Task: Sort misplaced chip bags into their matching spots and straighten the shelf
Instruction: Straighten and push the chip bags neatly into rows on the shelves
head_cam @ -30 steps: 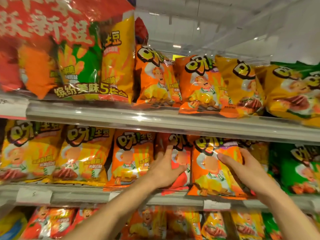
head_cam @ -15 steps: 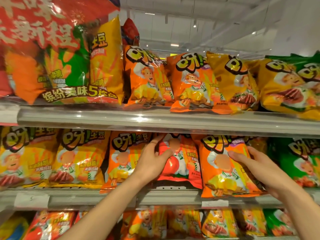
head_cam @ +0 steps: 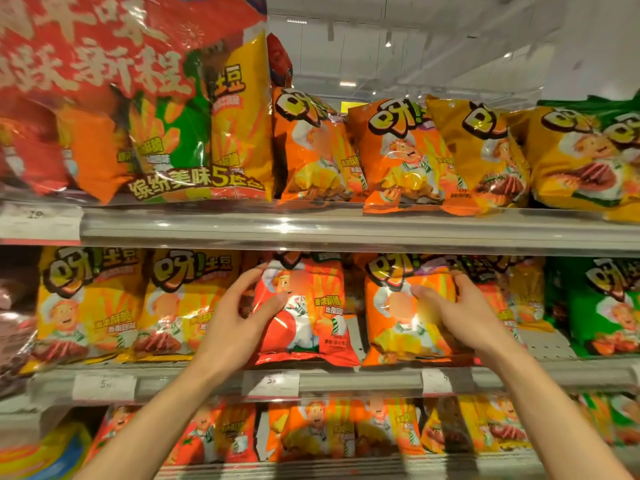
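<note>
Yellow bags beside red bag

2 slim forearms, both bare to each hand, without sleeves, rings or watch.

bare shelf gap between red bag and orange bag (narrow), elsewhere packed

1 head-worn view faces the shelving straight on from close range, tilted slightly upward: the middle shelf's front edge sits low, ceiling lights show above.
</note>
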The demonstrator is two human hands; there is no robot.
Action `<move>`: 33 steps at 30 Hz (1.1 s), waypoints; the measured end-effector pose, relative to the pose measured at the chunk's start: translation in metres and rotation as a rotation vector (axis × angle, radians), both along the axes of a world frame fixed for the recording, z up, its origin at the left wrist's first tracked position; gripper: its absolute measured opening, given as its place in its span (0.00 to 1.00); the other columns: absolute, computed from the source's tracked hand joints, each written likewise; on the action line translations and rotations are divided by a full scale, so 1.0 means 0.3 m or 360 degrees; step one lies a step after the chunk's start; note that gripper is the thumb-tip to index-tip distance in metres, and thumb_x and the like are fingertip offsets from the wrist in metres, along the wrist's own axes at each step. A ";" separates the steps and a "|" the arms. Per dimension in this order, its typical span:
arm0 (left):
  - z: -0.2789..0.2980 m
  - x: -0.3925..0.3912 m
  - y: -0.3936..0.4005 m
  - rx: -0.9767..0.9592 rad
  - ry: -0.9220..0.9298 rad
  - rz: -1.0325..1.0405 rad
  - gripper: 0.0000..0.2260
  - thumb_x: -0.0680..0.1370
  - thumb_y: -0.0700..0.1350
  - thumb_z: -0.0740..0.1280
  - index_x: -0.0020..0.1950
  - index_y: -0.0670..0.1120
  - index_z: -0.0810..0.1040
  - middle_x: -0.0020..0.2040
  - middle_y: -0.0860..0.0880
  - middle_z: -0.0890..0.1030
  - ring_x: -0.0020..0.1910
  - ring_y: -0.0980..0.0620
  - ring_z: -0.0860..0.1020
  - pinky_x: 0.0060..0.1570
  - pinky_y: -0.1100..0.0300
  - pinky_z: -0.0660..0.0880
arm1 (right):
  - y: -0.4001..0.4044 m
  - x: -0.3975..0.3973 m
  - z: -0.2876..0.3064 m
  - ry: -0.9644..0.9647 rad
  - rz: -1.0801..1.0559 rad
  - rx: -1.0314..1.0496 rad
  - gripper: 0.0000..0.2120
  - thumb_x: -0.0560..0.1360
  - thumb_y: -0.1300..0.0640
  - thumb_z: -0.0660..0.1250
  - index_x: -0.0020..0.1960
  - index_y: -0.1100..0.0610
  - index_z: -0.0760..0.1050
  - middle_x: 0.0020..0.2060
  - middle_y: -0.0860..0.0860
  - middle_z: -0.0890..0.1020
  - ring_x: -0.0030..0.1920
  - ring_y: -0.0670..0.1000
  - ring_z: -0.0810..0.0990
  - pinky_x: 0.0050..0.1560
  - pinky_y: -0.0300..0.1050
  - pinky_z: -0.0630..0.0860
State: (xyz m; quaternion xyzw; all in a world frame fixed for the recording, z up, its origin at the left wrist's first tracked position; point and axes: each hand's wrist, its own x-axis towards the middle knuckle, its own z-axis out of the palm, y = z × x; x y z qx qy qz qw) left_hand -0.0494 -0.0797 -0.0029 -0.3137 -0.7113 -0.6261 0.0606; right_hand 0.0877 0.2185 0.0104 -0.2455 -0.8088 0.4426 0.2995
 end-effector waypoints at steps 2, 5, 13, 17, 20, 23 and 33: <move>-0.007 -0.010 -0.040 0.0024 0.0006 0.0037 0.26 0.71 0.56 0.70 0.69 0.55 0.74 0.60 0.66 0.77 0.55 0.76 0.74 0.48 0.81 0.68 | -0.033 -0.062 -0.021 -0.0002 -0.0010 0.0065 0.41 0.62 0.29 0.71 0.66 0.51 0.69 0.49 0.49 0.81 0.45 0.52 0.80 0.44 0.47 0.75; -0.010 -0.023 -0.096 0.0036 0.0008 0.0102 0.26 0.72 0.55 0.70 0.69 0.55 0.74 0.60 0.67 0.76 0.54 0.78 0.73 0.48 0.81 0.68 | -0.091 -0.127 -0.042 -0.0011 0.0030 0.0062 0.34 0.69 0.36 0.71 0.67 0.54 0.67 0.53 0.49 0.81 0.55 0.53 0.80 0.56 0.50 0.74; -0.045 -0.018 -0.190 -0.0024 -0.0028 0.0146 0.25 0.72 0.58 0.69 0.69 0.64 0.71 0.63 0.70 0.71 0.58 0.82 0.66 0.52 0.78 0.65 | -0.188 -0.172 -0.157 -0.0113 -0.0251 0.1253 0.30 0.82 0.44 0.54 0.77 0.60 0.58 0.72 0.65 0.63 0.73 0.64 0.60 0.72 0.58 0.61; -0.048 -0.002 -0.185 0.0014 -0.0044 0.0170 0.22 0.76 0.52 0.71 0.68 0.62 0.70 0.61 0.72 0.70 0.54 0.84 0.67 0.49 0.82 0.65 | -0.189 -0.198 -0.199 -0.0400 -0.0237 0.1427 0.33 0.81 0.38 0.42 0.75 0.57 0.66 0.69 0.64 0.70 0.69 0.66 0.65 0.71 0.65 0.61; -0.060 -0.003 -0.185 0.0014 -0.0058 0.0193 0.22 0.75 0.53 0.71 0.68 0.64 0.71 0.63 0.72 0.71 0.58 0.82 0.67 0.56 0.76 0.65 | -0.199 -0.191 -0.176 -0.0355 -0.0234 0.1426 0.33 0.81 0.38 0.44 0.74 0.58 0.66 0.69 0.63 0.71 0.71 0.65 0.65 0.74 0.63 0.56; -0.069 -0.004 -0.188 -0.0020 -0.0083 0.0215 0.23 0.74 0.56 0.71 0.68 0.66 0.70 0.62 0.75 0.72 0.61 0.78 0.68 0.58 0.71 0.67 | -0.268 -0.175 -0.138 -0.0069 -0.0075 0.1318 0.29 0.80 0.39 0.51 0.72 0.58 0.67 0.68 0.60 0.71 0.70 0.60 0.64 0.72 0.58 0.59; -0.105 0.036 -0.229 -0.0059 -0.0126 0.0219 0.24 0.74 0.57 0.71 0.69 0.63 0.71 0.64 0.70 0.74 0.63 0.74 0.70 0.56 0.75 0.67 | -0.593 -0.189 -0.102 0.0076 0.0642 0.0613 0.38 0.75 0.30 0.57 0.79 0.39 0.46 0.77 0.39 0.58 0.76 0.42 0.56 0.75 0.48 0.59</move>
